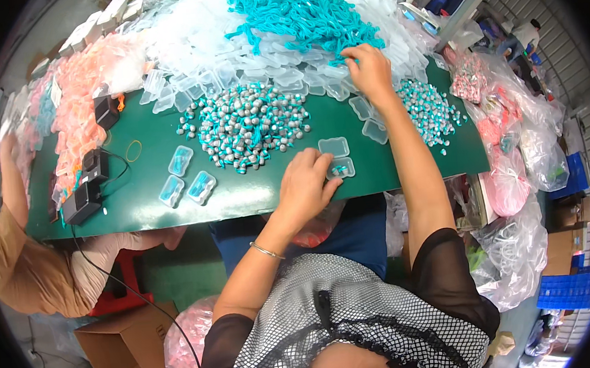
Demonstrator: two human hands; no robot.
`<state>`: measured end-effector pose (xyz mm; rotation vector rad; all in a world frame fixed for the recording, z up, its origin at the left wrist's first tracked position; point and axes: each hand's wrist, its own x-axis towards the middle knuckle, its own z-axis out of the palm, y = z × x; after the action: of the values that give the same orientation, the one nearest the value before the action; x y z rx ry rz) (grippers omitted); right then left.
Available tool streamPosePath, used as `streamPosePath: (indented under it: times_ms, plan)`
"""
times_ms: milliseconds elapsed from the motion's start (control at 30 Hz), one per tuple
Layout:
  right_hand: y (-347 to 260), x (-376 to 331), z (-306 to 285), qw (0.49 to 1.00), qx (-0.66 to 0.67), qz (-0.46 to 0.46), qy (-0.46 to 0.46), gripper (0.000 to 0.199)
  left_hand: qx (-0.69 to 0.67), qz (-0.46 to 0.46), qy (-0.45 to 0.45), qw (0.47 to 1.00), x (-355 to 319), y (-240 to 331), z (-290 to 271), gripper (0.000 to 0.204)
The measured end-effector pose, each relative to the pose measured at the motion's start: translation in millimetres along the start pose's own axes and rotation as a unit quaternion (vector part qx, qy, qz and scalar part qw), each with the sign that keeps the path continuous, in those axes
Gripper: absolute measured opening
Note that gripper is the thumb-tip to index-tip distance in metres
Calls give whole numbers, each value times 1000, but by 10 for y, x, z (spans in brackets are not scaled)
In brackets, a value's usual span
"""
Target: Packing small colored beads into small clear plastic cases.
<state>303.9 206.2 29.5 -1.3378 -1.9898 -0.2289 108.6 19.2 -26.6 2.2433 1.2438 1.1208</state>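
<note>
My left hand [304, 185] rests at the table's near edge, thumb and forefinger bracketing the left side of a small clear plastic box [346, 172]. That box lies with its lid [334, 146] flipped back, and a few teal pieces show inside. Farther up, my right hand [371, 73] reaches to the lower right edge of a heap of teal cords [296, 9], fingertips pinched on a cord there. Left of my left hand sits a pile of grey-and-teal bead-like pieces [253, 122]. Several closed boxes [201, 188] with teal contents stand farther left.
Empty clear boxes [189, 41] are heaped across the back of the green table [241, 198]. Small white-and-teal pieces [426, 106] lie at the right. Black devices with a cable [83, 201] and peach-coloured packets [83, 89] are at the left, near another person's arm [13, 180].
</note>
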Motion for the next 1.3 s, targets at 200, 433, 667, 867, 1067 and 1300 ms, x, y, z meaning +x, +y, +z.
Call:
streamPosePath:
  times_ms: [200,433,667,867,1067,1300]
  plan:
    - [38,329,143,968,-161,10,-193,14,-13,-8,2,1000,-30,3,-20,43]
    - [120,339,115,966,-158,-76,-188,12,-11,5,7,1000,-19,-11,25,43]
    - [33,-191,-156,993,71,-68,-60,11,-5,-5,16,1000,-22,-54,-6,44]
    - [208,-200,-177,997,46,-57,-7,14,-5,6,18,1000,-7,-48,21,45]
    - [71,-50,-108,982,-155,-14,-108,19,-4,-10,12,1000,-49,-42,11,45]
    - [164,-258,-259,995,-96,-19,-13,19,-19,3,27,999,-23,-46,38,45]
